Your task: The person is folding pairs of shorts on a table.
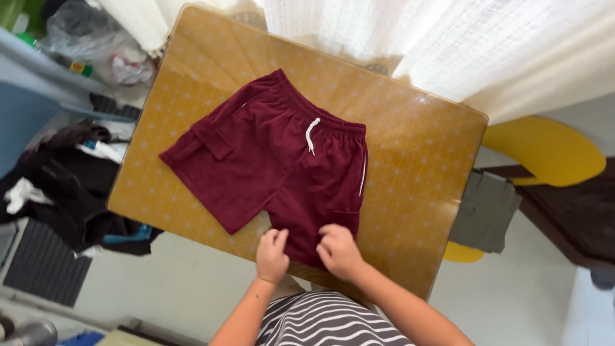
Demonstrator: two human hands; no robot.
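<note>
I see the maroon shorts [275, 160] spread flat at the centre of the yellow desk [416, 166], waistband towards 1 o'clock and white drawstring [311, 135] lying on the front. My left hand [272, 255] and right hand [338, 250] sit side by side at 6 o'clock, fingers curled and pinching the hem of the nearer leg. A yellow chair [544, 150] stands at 3 o'clock, with dark clothes [64, 186] heaped at 9 o'clock.
</note>
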